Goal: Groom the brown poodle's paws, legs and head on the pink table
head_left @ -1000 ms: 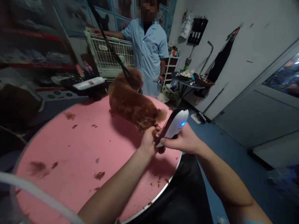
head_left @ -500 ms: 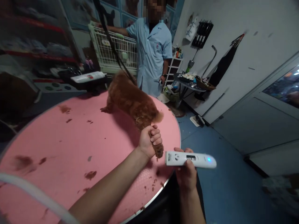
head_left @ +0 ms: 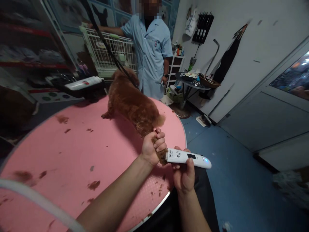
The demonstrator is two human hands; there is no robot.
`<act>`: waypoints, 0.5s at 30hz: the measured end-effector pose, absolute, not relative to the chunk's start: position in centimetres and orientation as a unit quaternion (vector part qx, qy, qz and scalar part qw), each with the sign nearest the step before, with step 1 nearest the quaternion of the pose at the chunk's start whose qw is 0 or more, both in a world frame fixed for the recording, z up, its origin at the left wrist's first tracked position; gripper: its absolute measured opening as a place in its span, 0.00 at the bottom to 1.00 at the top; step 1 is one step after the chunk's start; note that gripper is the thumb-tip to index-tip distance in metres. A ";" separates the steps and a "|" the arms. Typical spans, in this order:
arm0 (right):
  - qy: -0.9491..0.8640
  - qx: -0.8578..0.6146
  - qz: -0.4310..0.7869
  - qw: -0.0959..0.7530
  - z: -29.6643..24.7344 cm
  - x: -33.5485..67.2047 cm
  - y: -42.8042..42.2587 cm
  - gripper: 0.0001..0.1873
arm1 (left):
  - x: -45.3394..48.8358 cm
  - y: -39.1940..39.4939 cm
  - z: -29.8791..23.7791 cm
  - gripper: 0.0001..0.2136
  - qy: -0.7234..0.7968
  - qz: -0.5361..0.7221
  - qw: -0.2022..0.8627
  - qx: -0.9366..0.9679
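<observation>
A brown curly-haired dog [head_left: 131, 101] stands on a round pink grooming table [head_left: 79, 151], its rear toward me. My left hand [head_left: 154, 146] is wrapped round one of its hind legs, and the paw [head_left: 162, 157] sticks out below my fingers. White hair clippers [head_left: 188, 158] with a glowing blue light lie in my right hand [head_left: 185, 172], thumb on the near side. Their blade end meets the paw; the exact contact is hidden in the fur. A black strap [head_left: 108, 48] runs down to the dog's neck.
Tufts of cut brown hair [head_left: 94, 185] are scattered over the table. Behind the dog, a person in a light blue coat [head_left: 153, 54] rests a hand on a white wire cage [head_left: 111, 51]. A pale curved tube [head_left: 36, 201] crosses the lower left. A dustpan [head_left: 203, 120] sits on the blue floor.
My right hand has brought the clippers left and slightly up, from a small gap to the paw. My left hand keeps its hold on the leg. The view has shifted a little.
</observation>
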State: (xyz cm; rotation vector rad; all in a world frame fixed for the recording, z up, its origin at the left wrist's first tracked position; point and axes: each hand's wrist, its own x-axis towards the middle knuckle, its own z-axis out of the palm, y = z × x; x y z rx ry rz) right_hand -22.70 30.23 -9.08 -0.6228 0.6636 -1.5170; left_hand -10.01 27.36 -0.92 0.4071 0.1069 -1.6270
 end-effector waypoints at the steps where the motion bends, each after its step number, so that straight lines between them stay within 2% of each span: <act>1: 0.295 -0.275 -0.666 0.627 -9.2 -22.6 30.4 0.22 | -10.1 27.3 -0.9 0.12 0.049 -0.719 0.668 0.185; 7: 0.322 -0.358 -0.676 0.558 -9.0 -22.5 31.4 0.26 | -10.4 27.0 -1.4 0.11 0.038 -0.704 0.682 0.198; 12: 0.323 -0.487 -0.713 0.387 -8.9 -23.4 32.7 0.21 | -10.5 26.8 -1.7 0.10 0.045 -0.692 0.691 0.203; 15: 0.301 -0.603 -0.664 0.326 -8.8 -23.9 33.3 0.19 | -10.6 26.7 -1.7 0.09 0.055 -0.689 0.693 0.205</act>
